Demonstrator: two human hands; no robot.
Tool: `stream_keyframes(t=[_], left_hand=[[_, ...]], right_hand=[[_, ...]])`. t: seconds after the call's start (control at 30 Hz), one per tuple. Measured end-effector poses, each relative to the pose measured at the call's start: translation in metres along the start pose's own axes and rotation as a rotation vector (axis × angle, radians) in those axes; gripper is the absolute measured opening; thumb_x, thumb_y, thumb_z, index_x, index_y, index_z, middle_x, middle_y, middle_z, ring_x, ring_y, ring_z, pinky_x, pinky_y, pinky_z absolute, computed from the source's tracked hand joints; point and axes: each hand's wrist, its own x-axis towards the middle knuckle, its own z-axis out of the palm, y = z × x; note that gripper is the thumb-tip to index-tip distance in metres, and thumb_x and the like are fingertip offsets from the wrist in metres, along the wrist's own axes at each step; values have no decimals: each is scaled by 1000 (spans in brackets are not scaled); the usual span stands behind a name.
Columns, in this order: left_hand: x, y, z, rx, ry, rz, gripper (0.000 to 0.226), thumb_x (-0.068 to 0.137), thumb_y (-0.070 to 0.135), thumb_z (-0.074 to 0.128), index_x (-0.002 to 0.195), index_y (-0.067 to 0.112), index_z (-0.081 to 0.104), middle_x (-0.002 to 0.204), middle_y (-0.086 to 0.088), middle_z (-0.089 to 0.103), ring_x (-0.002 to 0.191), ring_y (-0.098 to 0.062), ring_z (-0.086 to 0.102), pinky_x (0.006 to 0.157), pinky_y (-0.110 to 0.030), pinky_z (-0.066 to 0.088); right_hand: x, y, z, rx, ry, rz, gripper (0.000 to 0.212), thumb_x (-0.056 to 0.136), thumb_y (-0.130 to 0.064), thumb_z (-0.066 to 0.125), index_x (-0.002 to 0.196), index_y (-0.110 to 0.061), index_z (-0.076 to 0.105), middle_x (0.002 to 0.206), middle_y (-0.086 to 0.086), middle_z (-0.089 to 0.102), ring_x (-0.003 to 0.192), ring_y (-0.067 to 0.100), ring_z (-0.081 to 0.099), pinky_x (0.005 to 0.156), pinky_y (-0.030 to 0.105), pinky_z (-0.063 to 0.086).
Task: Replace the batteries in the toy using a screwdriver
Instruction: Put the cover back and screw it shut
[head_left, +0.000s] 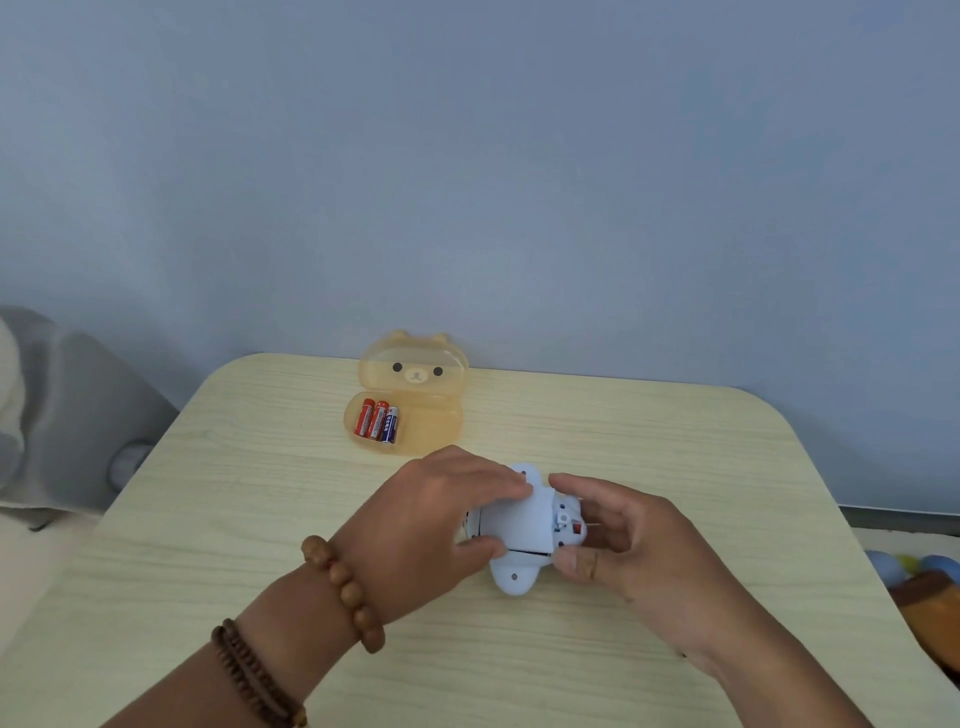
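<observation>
i hold the light blue plastic toy (511, 574) belly up, just above the pale wood-grain desk (260, 519) or resting on it, i cannot tell which, near the middle of the desk and on my side of the case. my left hand (447, 514) grips its left end, fingers curled over the far edge and thumb pressed on the near edge; my right hand (623, 540) pinches its right end between forefinger and thumb, the other fingers loosely bent behind and holding nothing else. the flat battery cover (519, 517) lies over the compartment, with a thin dark gap showing along its near edge, so i judge it is either not fully seated or just starting to lift. a small red switch (575, 530) sits beside it on the right. behind the toy, apart from it, the translucent orange bear-shaped plastic case (434, 423) stands open, and three batteries (375, 420), two red and one blue and white, lie side by side in the left half of its base. no screwdriver is in view. i cannot tell whether the cells in the case are the fresh ones or the spent ones, so i read the task as open: the cover is not yet clearly off or fastened, and any screw work remains to be done.
</observation>
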Motion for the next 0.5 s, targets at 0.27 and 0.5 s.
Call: stream_keyframes(t=[0.27,0.5], left_hand=[[0,-3,0,-49,-16,-35,50,73,19,84,120,25,68,124,12,66,114,3,57,94,-13,46],[3,5,0,145,-49,66,43,73,29,69,115,22,70,118,8,68,95,-11,69,72,-29,59]], right_hand=[[0,-3,0,47,-10,4,57,84,3,76,128,-31,65,109,-9,77,87,12,76,76,28,61],[-2,-4,0,144,-37,27,58,90,6,68,134,-31,60,128,-3,66,85,26,78,71,33,62]])
